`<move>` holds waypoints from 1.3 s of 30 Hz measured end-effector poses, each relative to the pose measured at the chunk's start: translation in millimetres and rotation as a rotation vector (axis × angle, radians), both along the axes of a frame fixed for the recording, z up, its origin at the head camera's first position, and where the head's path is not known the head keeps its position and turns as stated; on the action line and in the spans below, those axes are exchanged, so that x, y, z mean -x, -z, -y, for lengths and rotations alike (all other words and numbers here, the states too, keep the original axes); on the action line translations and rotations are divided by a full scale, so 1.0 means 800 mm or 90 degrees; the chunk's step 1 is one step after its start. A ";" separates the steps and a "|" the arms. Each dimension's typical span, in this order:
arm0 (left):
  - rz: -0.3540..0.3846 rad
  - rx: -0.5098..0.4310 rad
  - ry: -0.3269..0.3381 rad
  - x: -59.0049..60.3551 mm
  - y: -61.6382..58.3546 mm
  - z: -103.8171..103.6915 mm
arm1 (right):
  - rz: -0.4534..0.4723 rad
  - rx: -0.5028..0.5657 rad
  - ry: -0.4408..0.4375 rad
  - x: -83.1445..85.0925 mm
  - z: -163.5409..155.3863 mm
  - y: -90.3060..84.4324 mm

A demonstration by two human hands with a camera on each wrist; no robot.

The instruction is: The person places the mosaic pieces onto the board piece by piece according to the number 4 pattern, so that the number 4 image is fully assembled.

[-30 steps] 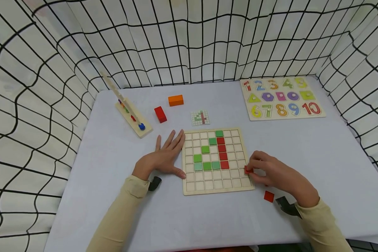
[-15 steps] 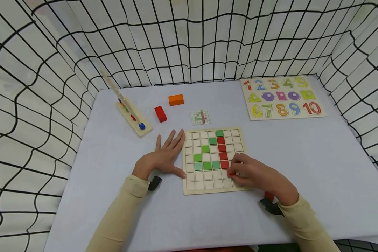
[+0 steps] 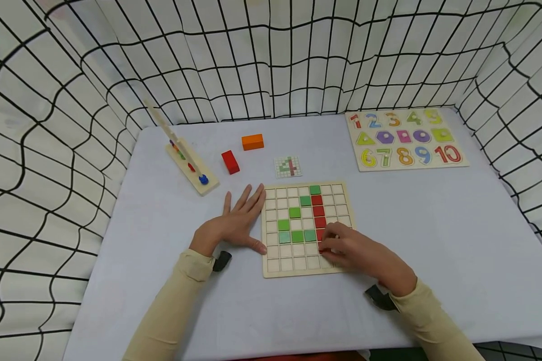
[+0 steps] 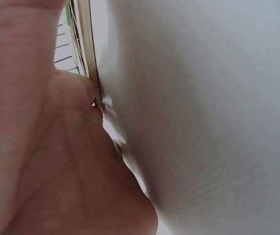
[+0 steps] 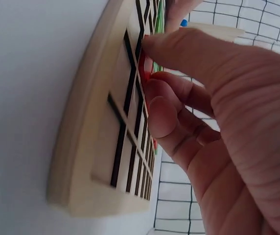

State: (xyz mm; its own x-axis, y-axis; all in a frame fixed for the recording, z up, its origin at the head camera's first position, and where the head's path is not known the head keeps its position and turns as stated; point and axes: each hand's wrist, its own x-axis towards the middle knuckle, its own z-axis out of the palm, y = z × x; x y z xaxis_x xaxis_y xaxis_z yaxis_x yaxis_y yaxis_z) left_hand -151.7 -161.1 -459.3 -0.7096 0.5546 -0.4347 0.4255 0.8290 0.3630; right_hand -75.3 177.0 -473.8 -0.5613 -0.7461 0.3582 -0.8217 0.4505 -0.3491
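Note:
A wooden grid board [image 3: 293,258] lies at the middle of the table, with several green tiles [image 3: 296,236] and a column of red tiles [image 3: 318,211] set in its squares. My left hand [image 3: 232,227] lies flat with spread fingers, its fingertips and thumb against the board's left edge. Over the lower right of the board, my right hand [image 3: 359,250] pinches a red tile [image 5: 144,66] between thumb and fingers, just below the red column. In the head view the fingers mostly cover that tile; the right wrist view shows it at the grid.
A small pattern card [image 3: 288,167] lies behind the board. Farther back are a red block [image 3: 230,162] and an orange block [image 3: 252,142]. A wooden stand with coloured pieces [image 3: 198,175] is at left, a number puzzle [image 3: 406,140] at back right. Black netting [image 3: 280,65] surrounds the table.
My right hand has carried the red tile leftward from the board's right edge to the square below the red column. Its forearm now hides the loose red tile on the table. My left hand stays put.

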 end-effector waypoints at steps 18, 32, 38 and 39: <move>0.011 -0.026 -0.006 0.002 0.005 0.001 | 0.064 0.014 0.082 -0.019 -0.065 -0.009; 0.001 0.002 -0.004 0.001 -0.001 -0.001 | 0.044 0.019 0.121 -0.033 -0.100 -0.004; 0.005 -0.009 -0.004 0.001 -0.001 -0.001 | 0.051 0.006 0.164 -0.046 -0.117 -0.004; 0.006 -0.011 -0.004 0.001 -0.001 0.000 | 0.054 0.004 0.171 -0.048 -0.120 -0.004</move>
State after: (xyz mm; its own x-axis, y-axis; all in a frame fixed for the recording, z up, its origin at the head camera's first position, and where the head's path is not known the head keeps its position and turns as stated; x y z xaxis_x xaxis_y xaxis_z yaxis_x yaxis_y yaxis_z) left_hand -152.3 -160.8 -458.1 -0.7088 0.5578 -0.4317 0.4168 0.8250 0.3817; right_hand -36.8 273.1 -470.6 -0.7669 -0.5644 0.3055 -0.6408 0.6460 -0.4149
